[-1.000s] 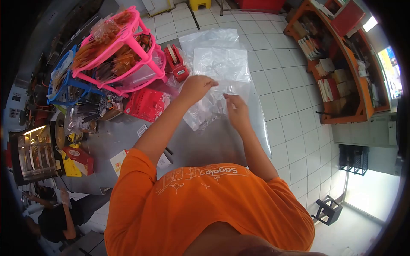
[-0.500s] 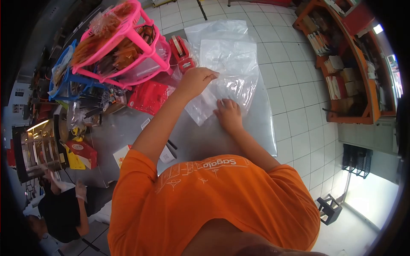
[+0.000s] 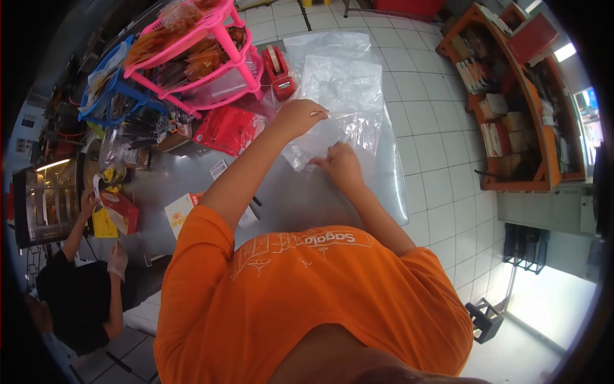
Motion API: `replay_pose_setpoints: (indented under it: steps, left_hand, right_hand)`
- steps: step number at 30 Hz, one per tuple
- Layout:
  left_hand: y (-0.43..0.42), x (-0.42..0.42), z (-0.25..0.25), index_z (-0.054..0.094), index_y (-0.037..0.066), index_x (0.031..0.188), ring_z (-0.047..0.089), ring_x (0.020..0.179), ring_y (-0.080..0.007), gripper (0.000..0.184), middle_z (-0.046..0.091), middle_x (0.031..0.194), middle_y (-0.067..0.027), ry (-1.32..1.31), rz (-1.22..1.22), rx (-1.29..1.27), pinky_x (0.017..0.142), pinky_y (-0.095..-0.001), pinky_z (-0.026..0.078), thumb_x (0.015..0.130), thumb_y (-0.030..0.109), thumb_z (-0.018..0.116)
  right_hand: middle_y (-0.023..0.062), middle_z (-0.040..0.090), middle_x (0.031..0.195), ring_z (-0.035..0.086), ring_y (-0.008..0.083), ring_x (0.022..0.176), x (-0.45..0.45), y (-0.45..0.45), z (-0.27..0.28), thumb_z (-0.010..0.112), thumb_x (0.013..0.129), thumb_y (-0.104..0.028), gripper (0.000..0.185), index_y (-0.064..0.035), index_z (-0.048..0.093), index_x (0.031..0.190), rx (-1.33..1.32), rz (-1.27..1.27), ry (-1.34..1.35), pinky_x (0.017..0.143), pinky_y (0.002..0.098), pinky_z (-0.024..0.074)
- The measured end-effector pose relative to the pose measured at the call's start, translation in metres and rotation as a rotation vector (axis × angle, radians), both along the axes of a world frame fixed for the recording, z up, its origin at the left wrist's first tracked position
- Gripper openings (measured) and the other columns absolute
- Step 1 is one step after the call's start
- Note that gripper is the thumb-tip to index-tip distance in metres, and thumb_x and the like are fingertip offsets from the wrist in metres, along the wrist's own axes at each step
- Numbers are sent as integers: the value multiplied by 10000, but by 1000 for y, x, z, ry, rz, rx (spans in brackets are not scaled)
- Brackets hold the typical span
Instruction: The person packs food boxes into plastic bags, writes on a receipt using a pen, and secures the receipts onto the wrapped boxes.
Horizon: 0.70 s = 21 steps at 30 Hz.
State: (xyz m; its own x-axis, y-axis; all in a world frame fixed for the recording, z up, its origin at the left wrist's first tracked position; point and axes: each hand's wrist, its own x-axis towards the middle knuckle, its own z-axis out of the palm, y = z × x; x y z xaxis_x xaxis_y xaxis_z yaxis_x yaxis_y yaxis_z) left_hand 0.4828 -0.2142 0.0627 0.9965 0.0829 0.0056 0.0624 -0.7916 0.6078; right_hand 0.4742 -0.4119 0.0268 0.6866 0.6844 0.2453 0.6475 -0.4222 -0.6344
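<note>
A sheet-like clear plastic bag [image 3: 307, 146] lies over the near part of a stack of translucent plastic bags [image 3: 342, 73] on the metal table [image 3: 307, 198]. My left hand [image 3: 300, 120] is closed, thumb and fingers pinched on the bag's upper part. Nearer to my body, my right hand [image 3: 343, 168] has curled fingers at the bag's lower edge, its thumb pointing left against the plastic. The exact grip under the right fingers is partly hidden. Left of the stack stands a red tape dispenser [image 3: 279, 73].
A pink tiered basket [image 3: 192, 83] full of packets stands at the left, beside a blue basket [image 3: 115, 96]. A red packet [image 3: 230, 130] lies below them. Another person [image 3: 80, 288] works at the lower left near a red box [image 3: 119, 211]. Orange shelves [image 3: 543, 128] stand at the right.
My right hand has shifted slightly, its thumb now reaching left along the bag's lower edge. My left hand stays pinched. The other person's arm has risen toward the red box.
</note>
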Motion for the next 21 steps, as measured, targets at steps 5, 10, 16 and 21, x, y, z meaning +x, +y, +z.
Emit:
replay_pose_setpoints:
  steps: [5,10,16,21]
  left_hand:
    - [6,-27,5,655,93,1148,615,1038,-256,361,652,1123,-137,15,-59,-109,896,-349,465,877,323,597]
    - [-25,-81,30,447,9,1344,559,1110,-262,505,525,1307,-144,119,-356,-1345,951,-370,451,934,293,522]
    - [-70,-140,38,302,43,1433,458,1229,-399,787,454,1373,-194,65,-350,-2353,1040,-560,342,870,565,475]
    - [-48,-196,65,362,108,1425,501,1151,-287,918,506,1272,-121,-68,-258,-2526,1036,-551,330,761,725,509]
  right_hand:
    - [45,550,685,517,144,539,-41,-36,109,633,896,-264,327,-21,554,692,354,597,785,562,300,455]
    - [13,610,784,527,84,578,-11,-32,145,589,939,-284,250,-39,600,989,858,-194,1148,535,236,447]
    - [7,601,841,554,87,675,2,-29,106,594,927,-258,288,-41,584,1115,785,-332,1043,572,218,458]
    - [-61,476,679,390,34,478,-12,-35,111,623,912,-253,201,-92,597,1029,965,-367,1162,394,210,295]
